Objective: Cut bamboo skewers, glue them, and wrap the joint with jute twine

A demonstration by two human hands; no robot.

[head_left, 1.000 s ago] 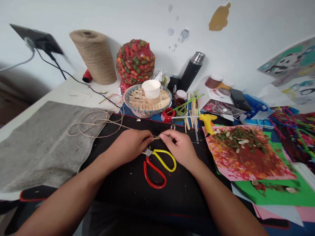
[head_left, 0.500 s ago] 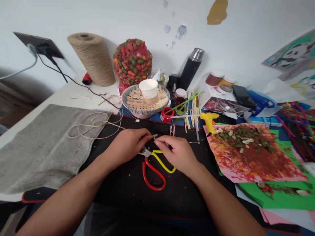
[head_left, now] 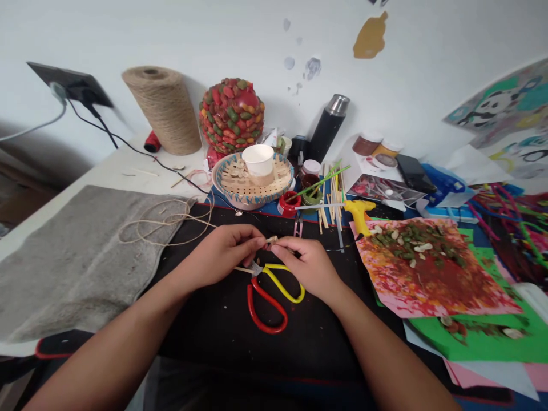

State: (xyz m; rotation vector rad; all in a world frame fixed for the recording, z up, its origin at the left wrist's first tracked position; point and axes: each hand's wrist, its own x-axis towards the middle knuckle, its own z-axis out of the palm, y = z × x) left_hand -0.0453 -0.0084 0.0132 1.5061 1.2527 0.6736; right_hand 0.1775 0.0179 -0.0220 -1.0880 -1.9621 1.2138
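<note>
My left hand (head_left: 229,251) and my right hand (head_left: 309,264) meet above the black mat, thumbs and fingertips pinched. Between them is a small tan piece (head_left: 272,240) that looks like wound twine; what lies inside it is hidden. A length of jute twine (head_left: 169,242) runs leftward from behind my left hand into loose loops on the grey cloth. Scissors with one red handle (head_left: 268,330) and one yellow handle (head_left: 285,282) lie just below my hands, blades partly covered by the left one. A thin pale stick (head_left: 243,269) pokes out beside them.
Behind my hands stand a woven basket (head_left: 222,185) with a paper cup (head_left: 258,160), open paint pots (head_left: 287,204) and a black thermos (head_left: 327,130). A twine spool (head_left: 165,114) is at back left. Rightward lie a yellow glue gun (head_left: 359,214) and painted paper (head_left: 436,285).
My fingertips have drawn slightly closer around the tan piece, and its wound part shows more plainly. The view has shifted a little. The scissors and loops lie as before.
</note>
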